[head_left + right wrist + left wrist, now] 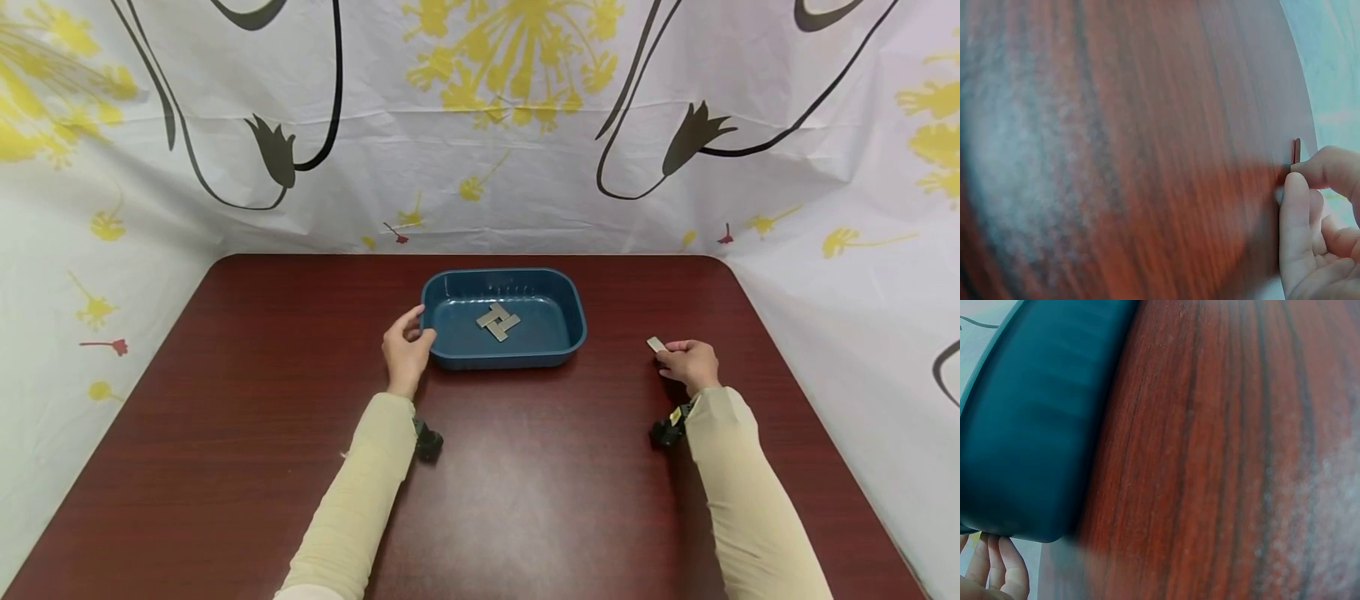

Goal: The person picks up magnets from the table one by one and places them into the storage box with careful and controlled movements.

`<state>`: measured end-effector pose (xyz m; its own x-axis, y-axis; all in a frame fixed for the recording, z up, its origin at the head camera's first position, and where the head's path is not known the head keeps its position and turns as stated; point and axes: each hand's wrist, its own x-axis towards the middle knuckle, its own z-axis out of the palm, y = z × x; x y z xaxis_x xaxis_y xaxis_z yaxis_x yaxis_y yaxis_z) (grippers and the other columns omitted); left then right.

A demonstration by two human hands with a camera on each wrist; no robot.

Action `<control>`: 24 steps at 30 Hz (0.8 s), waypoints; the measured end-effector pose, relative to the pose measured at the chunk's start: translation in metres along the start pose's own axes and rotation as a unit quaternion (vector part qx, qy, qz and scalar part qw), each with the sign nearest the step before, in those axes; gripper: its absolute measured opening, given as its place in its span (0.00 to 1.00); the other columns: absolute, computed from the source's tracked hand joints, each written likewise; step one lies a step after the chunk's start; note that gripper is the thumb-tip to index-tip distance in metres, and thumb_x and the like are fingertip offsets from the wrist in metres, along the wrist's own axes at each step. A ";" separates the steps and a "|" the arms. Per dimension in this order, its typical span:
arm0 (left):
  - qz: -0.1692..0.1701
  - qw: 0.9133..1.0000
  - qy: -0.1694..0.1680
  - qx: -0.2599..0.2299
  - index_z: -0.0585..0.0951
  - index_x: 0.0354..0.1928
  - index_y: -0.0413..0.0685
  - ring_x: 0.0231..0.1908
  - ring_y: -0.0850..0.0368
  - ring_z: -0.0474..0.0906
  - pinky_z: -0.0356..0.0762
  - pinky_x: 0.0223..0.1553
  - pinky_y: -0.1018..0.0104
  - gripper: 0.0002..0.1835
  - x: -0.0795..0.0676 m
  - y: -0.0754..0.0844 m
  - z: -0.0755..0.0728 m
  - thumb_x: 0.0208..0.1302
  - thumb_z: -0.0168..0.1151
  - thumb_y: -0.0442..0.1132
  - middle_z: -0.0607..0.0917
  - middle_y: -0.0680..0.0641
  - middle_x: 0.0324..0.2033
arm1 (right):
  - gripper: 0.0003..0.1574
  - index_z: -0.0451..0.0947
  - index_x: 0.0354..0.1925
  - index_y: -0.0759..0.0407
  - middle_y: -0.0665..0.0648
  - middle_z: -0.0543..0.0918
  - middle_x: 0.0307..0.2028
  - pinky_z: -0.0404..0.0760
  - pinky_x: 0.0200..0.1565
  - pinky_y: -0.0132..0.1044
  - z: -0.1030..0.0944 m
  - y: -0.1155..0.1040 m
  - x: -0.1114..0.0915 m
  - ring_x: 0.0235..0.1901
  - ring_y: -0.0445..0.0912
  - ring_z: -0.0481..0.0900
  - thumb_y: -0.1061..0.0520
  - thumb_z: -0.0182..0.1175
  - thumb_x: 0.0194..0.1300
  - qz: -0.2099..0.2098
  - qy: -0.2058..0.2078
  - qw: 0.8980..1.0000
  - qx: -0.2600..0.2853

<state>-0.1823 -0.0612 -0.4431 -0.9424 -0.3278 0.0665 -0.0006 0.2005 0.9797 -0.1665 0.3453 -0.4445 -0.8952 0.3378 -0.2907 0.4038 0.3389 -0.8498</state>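
A dark blue rectangular tray point(495, 362) stands toward the back of the table. Inside it, several small flat greyish tiles point(497, 333) lie in a pinwheel pattern. My left hand point(406, 350) touches the tray's left side, thumb and fingers spread apart. In the left wrist view its fingertips point(1013, 556) meet the outer wall of the tray point(1029, 437). Well to the right of the tray, my right hand point(692, 364) pinches another thin rectangular tile point(655, 343) between thumb and fingers, low over the table. The right wrist view shows this tile point(1297, 150) nearly edge-on.
The dark red wood-grain table point(525, 492) has rounded back corners. Behind and beside it hangs a white cloth point(480, 192) with yellow and dark flower prints. Small black cameras point(428, 442) are strapped at both wrists.
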 end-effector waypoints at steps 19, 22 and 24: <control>0.002 1.000 -0.003 -0.001 0.78 0.50 0.50 0.36 0.52 0.74 0.71 0.34 0.61 0.23 0.000 0.000 0.000 0.48 0.56 0.30 0.79 0.42 0.43 | 0.13 0.63 0.37 0.75 0.71 0.67 0.40 0.78 0.28 0.30 -0.002 -0.002 -0.007 0.21 0.33 0.74 0.69 0.54 0.54 -0.013 -0.023 1.000 0.009; 0.002 1.000 -0.004 0.000 0.78 0.50 0.50 0.37 0.52 0.74 0.71 0.35 0.61 0.23 0.000 0.000 0.000 0.48 0.56 0.30 0.79 0.42 0.43 | 0.12 0.63 0.36 0.73 0.70 0.67 0.39 0.78 0.29 0.30 -0.003 -0.002 -0.007 0.21 0.34 0.75 0.68 0.55 0.55 -0.012 -0.030 0.999 0.015; 0.001 1.000 -0.004 -0.001 0.78 0.50 0.50 0.37 0.52 0.74 0.71 0.35 0.61 0.23 0.000 -0.001 0.000 0.49 0.56 0.30 0.79 0.42 0.43 | 0.12 0.63 0.36 0.72 0.70 0.66 0.39 0.78 0.29 0.30 -0.004 -0.001 -0.007 0.21 0.34 0.75 0.68 0.55 0.55 -0.008 -0.034 0.999 0.019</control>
<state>-0.1825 -0.0615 -0.4437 -0.9448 -0.3206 0.0673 0.0020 0.1997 0.9799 -0.1600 0.3458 -0.4399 -0.9130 0.2710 -0.3050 0.3827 0.3095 -0.8705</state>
